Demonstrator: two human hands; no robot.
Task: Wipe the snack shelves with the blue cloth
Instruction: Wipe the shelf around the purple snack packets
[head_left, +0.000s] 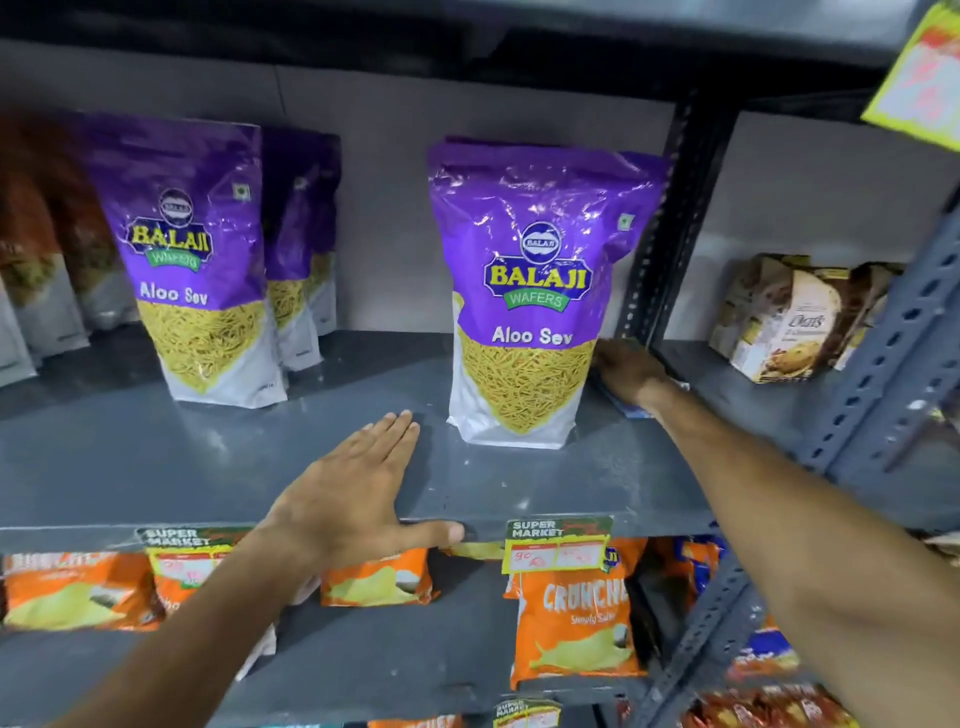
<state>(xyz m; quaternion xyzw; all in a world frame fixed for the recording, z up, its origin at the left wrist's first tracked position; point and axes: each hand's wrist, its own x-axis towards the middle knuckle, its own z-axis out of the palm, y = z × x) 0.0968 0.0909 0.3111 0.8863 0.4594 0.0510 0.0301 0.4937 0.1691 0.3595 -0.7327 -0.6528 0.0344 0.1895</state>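
Note:
The grey metal snack shelf (208, 457) runs across the middle of the view. My right hand (626, 371) presses the blue cloth (631, 410) flat on the shelf at its right end, just right of a purple Aloo Sev bag (535, 291); only a small edge of the cloth shows under the hand and wrist. My left hand (358, 493) lies flat with fingers together on the front of the shelf, thumb over its edge, holding nothing. A second purple Aloo Sev bag (192, 260) stands upright further left.
More purple bags (304, 244) stand behind the left one. A dark upright post (660, 249) divides off the right bay with brown oats packs (779, 317). Orange crisp packets (576, 618) lie on the shelf below, with price tags (558, 545) on the shelf edge.

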